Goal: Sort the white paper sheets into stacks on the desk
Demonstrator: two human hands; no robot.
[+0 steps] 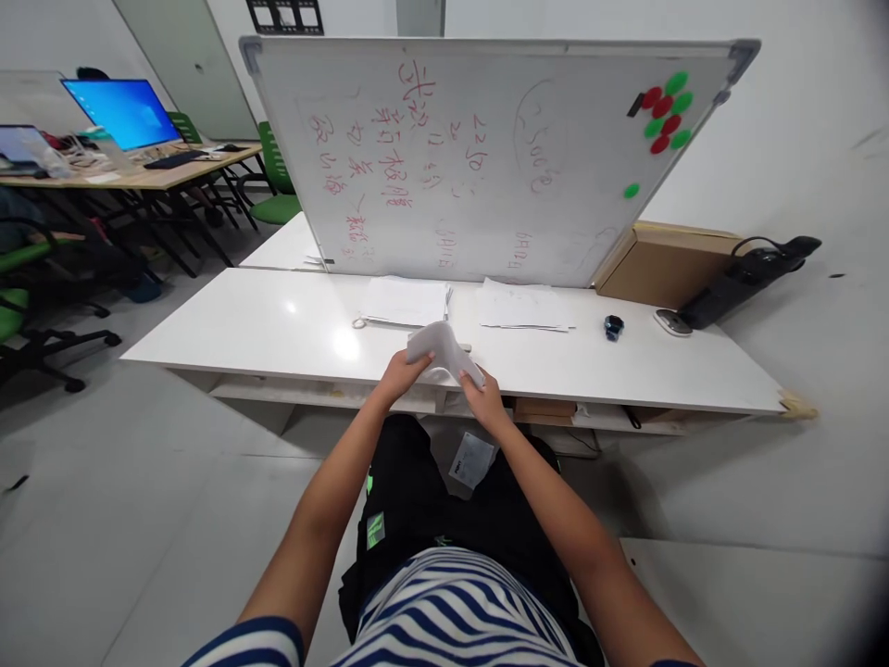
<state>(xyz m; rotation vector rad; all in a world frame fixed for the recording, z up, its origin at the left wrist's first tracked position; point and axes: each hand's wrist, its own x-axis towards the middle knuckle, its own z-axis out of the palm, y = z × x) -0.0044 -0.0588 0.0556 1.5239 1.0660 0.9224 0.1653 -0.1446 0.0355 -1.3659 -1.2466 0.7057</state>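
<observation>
Both hands hold a bent stack of white paper [442,346] above the front edge of the white table [264,324]. My left hand [403,374] is closed on its left end, the thumb on top. At the right end, my right hand [484,398] grips the paper with fingers and thumb. Just behind lie two flat piles of sheets, a left pile [406,301] and a right pile [522,306]. Beside the left pile is a small ring-shaped item [359,323]. The fingers under the paper are hidden.
A whiteboard [444,167] with red writing and magnets stands at the table's back. Rightward are a dark watch [613,327], a mouse [672,322], a black bottle [746,278] and a cardboard box [667,264]. A shelf [326,394] runs below the tabletop.
</observation>
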